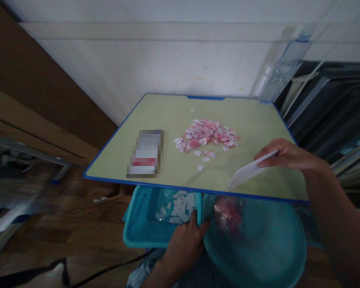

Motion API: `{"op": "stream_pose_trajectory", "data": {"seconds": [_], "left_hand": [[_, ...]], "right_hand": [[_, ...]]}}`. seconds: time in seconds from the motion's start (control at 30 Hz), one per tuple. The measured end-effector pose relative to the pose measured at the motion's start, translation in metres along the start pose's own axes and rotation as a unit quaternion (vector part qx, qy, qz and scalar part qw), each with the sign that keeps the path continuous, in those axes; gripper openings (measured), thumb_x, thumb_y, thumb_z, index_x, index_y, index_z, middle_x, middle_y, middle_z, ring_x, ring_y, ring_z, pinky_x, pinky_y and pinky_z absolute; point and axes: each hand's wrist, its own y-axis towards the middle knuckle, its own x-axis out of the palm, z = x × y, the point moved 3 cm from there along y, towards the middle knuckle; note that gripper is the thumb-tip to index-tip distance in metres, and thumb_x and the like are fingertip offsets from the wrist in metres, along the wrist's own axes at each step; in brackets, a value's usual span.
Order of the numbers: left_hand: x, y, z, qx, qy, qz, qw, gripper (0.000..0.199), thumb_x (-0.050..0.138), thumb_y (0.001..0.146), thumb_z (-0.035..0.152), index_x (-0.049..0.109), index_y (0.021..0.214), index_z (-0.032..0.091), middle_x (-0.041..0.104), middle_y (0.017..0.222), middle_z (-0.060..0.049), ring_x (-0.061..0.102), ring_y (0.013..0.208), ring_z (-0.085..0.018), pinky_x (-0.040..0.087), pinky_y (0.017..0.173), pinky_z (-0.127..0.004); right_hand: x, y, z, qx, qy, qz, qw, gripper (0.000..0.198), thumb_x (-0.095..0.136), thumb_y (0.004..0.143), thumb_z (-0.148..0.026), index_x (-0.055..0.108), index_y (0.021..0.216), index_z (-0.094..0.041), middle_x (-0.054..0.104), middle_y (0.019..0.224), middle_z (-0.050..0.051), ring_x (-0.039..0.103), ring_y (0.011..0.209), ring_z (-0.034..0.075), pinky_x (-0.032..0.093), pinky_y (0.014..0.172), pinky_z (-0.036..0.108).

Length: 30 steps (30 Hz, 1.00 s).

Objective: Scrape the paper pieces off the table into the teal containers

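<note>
Right hand (292,156) at four o'clock from the heap of pink-and-white pieces (208,134) near the middle of the bench (168,110) — fingers pinching a white card (247,173), tilted down toward the near edge. Left hand (187,240) around six, fingers at the rims where teal bin (147,239) (seven o'clock) and round basin (270,240) (five) meet — cannot tell whether gripping.
</note>
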Motion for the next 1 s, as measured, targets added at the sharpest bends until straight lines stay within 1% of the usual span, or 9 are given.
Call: {"op": "stream_pose_trajectory", "data": {"seconds": [0.1,0.2,0.27,0.43,0.6,0.7,0.87,0.93,1.0], "left_hand": [[0.001,0.000,0.000,0.000,-0.001,-0.004,1.000,0.046,0.042,0.081,0.020,0.036,0.124,0.033,0.039,0.119,-0.013,0.060,0.074,-0.022,0.047,0.064,-0.037],[0.001,0.001,-0.001,0.000,-0.002,-0.005,1.000,0.049,0.044,0.080,0.019,0.035,0.125,0.034,0.038,0.120,-0.013,0.060,0.075,-0.022,0.047,0.065,-0.037],[0.000,0.001,0.000,0.000,-0.003,-0.003,1.000,0.049,0.044,0.080,0.020,0.035,0.126,0.034,0.039,0.120,-0.014,0.060,0.075,-0.022,0.047,0.064,-0.036],[-0.001,-0.001,0.000,-0.001,0.000,-0.003,1.000,0.047,0.045,0.080,0.021,0.038,0.125,0.033,0.040,0.120,-0.016,0.061,0.074,-0.025,0.047,0.064,-0.039],[0.000,0.000,0.000,-0.002,-0.002,-0.018,1.000,0.050,0.045,0.080,0.020,0.035,0.128,0.032,0.036,0.126,-0.020,0.061,0.075,-0.026,0.048,0.064,-0.041],[0.000,0.001,0.000,-0.012,-0.007,-0.044,0.999,0.051,0.045,0.080,0.018,0.035,0.128,0.032,0.034,0.128,-0.020,0.061,0.079,-0.026,0.048,0.066,-0.041],[0.003,0.002,-0.001,-0.011,-0.022,-0.063,0.998,0.053,0.044,0.080,0.019,0.032,0.130,0.033,0.032,0.131,-0.019,0.060,0.081,-0.026,0.048,0.067,-0.041],[0.005,0.002,-0.002,-0.009,-0.024,-0.064,0.998,0.055,0.045,0.079,0.017,0.031,0.130,0.034,0.031,0.132,-0.019,0.060,0.081,-0.026,0.048,0.067,-0.042],[0.007,0.002,-0.003,-0.008,-0.027,-0.062,0.998,0.058,0.045,0.078,0.015,0.030,0.131,0.034,0.030,0.132,-0.019,0.061,0.080,-0.025,0.048,0.067,-0.041]], "right_hand": [[-0.002,-0.002,-0.006,-0.001,-0.003,0.046,0.999,0.024,0.067,0.066,-0.033,0.071,0.074,-0.010,0.065,0.062,0.007,0.053,0.054,0.013,0.038,0.050,0.022],[-0.005,0.008,-0.015,0.003,0.015,0.143,0.990,0.027,0.067,0.063,-0.038,0.069,0.069,-0.011,0.059,0.055,0.003,0.048,0.047,0.010,0.034,0.043,0.020],[-0.004,0.020,-0.023,-0.009,0.033,0.181,0.983,0.029,0.068,0.061,-0.041,0.067,0.066,-0.012,0.056,0.052,0.001,0.046,0.044,0.008,0.032,0.040,0.019],[0.015,0.058,-0.038,-0.041,0.026,0.109,0.993,0.032,0.066,0.060,-0.042,0.067,0.067,-0.011,0.056,0.053,0.000,0.045,0.043,0.008,0.032,0.038,0.019],[0.036,0.083,-0.034,-0.068,0.039,0.091,0.993,0.035,0.066,0.056,-0.047,0.065,0.061,-0.012,0.060,0.058,0.002,0.049,0.048,0.010,0.038,0.045,0.021],[0.045,0.089,-0.027,-0.049,0.057,0.101,0.992,0.036,0.066,0.056,-0.048,0.063,0.059,-0.012,0.058,0.056,0.002,0.050,0.050,0.011,0.038,0.045,0.021],[0.049,0.091,-0.024,-0.051,0.053,0.159,0.985,0.031,0.065,0.060,-0.042,0.059,0.056,-0.012,0.055,0.053,0.000,0.046,0.047,0.008,0.033,0.042,0.019],[0.054,0.092,-0.027,-0.050,0.043,0.146,0.987,0.028,0.063,0.063,-0.040,0.062,0.061,-0.012,0.056,0.056,0.000,0.046,0.047,0.008,0.033,0.042,0.019],[0.064,0.092,-0.031,-0.064,0.029,0.103,0.992,0.028,0.061,0.067,-0.039,0.063,0.066,-0.011,0.057,0.058,0.001,0.046,0.048,0.007,0.032,0.042,0.018]]}}
